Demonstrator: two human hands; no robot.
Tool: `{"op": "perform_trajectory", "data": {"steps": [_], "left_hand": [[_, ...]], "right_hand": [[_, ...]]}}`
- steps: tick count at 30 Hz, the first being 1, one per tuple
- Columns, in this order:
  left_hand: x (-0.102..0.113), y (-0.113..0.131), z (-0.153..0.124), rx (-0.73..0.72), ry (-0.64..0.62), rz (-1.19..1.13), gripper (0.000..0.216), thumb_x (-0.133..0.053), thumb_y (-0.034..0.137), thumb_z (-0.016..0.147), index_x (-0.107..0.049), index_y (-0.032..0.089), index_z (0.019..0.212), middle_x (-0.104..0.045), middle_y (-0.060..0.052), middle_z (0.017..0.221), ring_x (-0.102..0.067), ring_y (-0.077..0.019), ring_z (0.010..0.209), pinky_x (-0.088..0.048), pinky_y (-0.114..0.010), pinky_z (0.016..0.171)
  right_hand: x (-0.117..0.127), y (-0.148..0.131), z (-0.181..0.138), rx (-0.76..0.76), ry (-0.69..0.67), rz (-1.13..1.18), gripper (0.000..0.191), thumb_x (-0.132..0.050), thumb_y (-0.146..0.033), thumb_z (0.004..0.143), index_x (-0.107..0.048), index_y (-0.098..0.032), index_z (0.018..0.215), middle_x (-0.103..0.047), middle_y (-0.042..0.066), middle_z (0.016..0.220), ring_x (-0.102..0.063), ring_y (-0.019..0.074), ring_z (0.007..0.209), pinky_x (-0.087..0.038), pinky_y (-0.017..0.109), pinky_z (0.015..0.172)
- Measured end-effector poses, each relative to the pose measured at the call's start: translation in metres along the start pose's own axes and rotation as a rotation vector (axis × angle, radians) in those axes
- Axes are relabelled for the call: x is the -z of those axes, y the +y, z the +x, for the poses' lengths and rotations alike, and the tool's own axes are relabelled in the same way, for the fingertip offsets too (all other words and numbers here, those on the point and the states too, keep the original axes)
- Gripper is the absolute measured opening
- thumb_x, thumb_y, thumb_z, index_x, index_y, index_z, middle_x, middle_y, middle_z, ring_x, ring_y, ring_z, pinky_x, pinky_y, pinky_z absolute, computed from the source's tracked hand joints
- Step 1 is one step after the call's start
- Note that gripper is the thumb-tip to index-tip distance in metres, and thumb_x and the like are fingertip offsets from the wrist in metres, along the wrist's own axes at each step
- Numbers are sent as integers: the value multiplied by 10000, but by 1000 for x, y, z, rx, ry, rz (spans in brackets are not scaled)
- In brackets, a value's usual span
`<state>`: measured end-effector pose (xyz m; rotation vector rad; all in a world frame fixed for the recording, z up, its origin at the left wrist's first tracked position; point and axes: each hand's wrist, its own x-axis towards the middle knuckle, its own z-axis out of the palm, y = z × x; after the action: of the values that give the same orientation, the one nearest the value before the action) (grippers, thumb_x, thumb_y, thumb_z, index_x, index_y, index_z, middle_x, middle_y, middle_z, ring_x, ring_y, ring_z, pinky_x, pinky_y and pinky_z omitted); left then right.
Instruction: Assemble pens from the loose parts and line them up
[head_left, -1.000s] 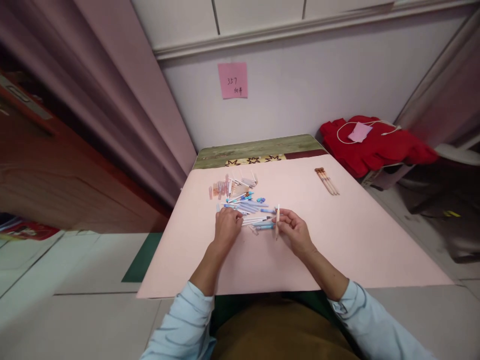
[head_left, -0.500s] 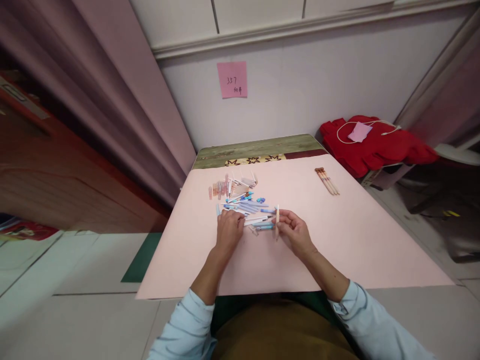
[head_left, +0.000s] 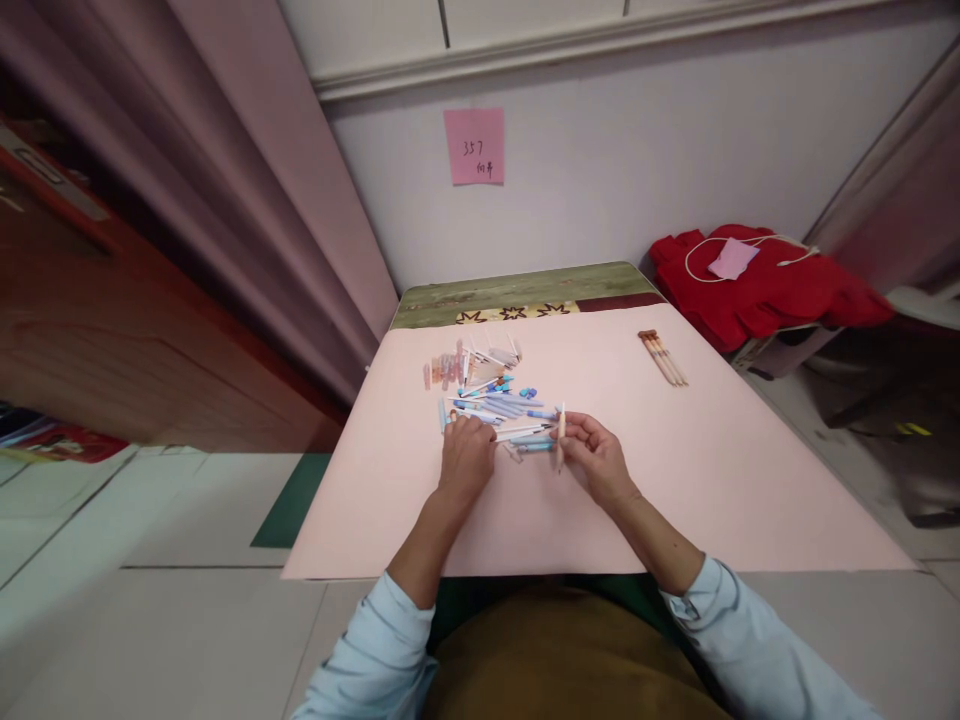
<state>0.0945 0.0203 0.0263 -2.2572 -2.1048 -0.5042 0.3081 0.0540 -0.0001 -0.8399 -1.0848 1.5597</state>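
A loose pile of pen parts (head_left: 491, 398), blue, white and orange, lies on a pink sheet (head_left: 697, 470) covering a small table. My left hand (head_left: 466, 460) rests at the pile's near edge, its fingers curled over the white refills there; whether it grips one I cannot tell. My right hand (head_left: 596, 458) holds an orange pen barrel (head_left: 560, 432) upright just right of the pile.
Three assembled orange pens (head_left: 662, 357) lie at the sheet's far right. A red cloth with a white cord (head_left: 757, 280) sits on a seat to the right. A pink note (head_left: 474, 146) hangs on the wall. A curtain (head_left: 247, 190) hangs left.
My left hand has slid slightly right along the pile's near edge. The right hand keeps the orange barrel in the same pose. The view has shifted a little.
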Motion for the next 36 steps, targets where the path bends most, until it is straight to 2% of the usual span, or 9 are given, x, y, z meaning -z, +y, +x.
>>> {"op": "perform_trajectory", "data": {"steps": [5, 9, 12, 16, 19, 22, 27, 30, 36], "left_hand": [[-4, 10, 8, -7, -36, -21, 129, -591, 194, 859, -653, 208, 746, -632, -57, 841, -529, -244, 919, -318, -457, 986], [-6, 13, 11, 17, -25, -69, 103, -606, 209, 856, -672, 209, 777, -649, -58, 871, -537, -237, 925, -323, -441, 981], [-4, 4, 8, 85, 47, -143, 99, -600, 187, 849, -688, 227, 825, -670, -46, 889, -554, -236, 952, -342, -417, 969], [3, -10, -4, 198, 137, -208, 86, -609, 187, 833, -684, 227, 819, -685, -41, 886, -573, -237, 928, -396, -380, 873], [4, -12, -16, 212, 163, -233, 81, -606, 194, 836, -680, 222, 819, -684, -39, 862, -576, -229, 892, -405, -369, 849], [2, -14, -26, 243, 208, -240, 91, -592, 198, 845, -680, 219, 833, -684, -42, 864, -577, -224, 879, -411, -363, 839], [6, -25, -32, 384, 296, -227, 82, -605, 205, 820, -678, 211, 783, -678, -44, 827, -577, -225, 844, -422, -359, 813], [10, -25, -29, 403, 274, -216, 87, -601, 205, 817, -679, 214, 780, -678, -42, 835, -576, -224, 857, -418, -357, 823], [8, -4, -10, 377, 105, -106, 98, -592, 233, 821, -676, 227, 770, -670, -56, 893, -568, -242, 940, -398, -370, 863]], "right_hand": [[1, 2, 0, 1, -2, 23, 396, -774, -381, 716, -643, -211, 1049, -721, 65, 894, -656, 205, 772, -516, 303, 615], [3, 5, 0, 11, -19, 12, 389, -764, -373, 734, -642, -217, 1068, -716, 57, 895, -655, 201, 769, -514, 302, 622], [3, 5, 0, 12, -30, 6, 370, -758, -361, 746, -649, -218, 1070, -711, 51, 894, -645, 183, 750, -503, 290, 624], [2, 4, 0, 20, -34, 4, 373, -767, -356, 735, -661, -217, 1064, -700, 43, 870, -637, 175, 753, -496, 282, 634], [2, 5, 0, 17, -12, 12, 386, -785, -355, 717, -670, -216, 1057, -688, 36, 856, -623, 159, 721, -490, 274, 623], [3, 4, -1, 6, 13, 13, 376, -791, -363, 716, -680, -213, 1044, -681, 38, 859, -607, 146, 696, -474, 259, 596], [2, 0, -3, 5, -7, -24, 376, -778, -371, 741, -683, -205, 1064, -656, 18, 788, -514, 97, 568, -402, 225, 502], [2, -1, -3, 5, -19, -41, 386, -782, -371, 738, -681, -206, 1073, -653, 15, 788, -502, 91, 562, -390, 217, 488], [3, 3, -2, 6, -54, -51, 374, -800, -364, 724, -702, -211, 1051, -681, 40, 853, -599, 139, 702, -464, 237, 573]]}}
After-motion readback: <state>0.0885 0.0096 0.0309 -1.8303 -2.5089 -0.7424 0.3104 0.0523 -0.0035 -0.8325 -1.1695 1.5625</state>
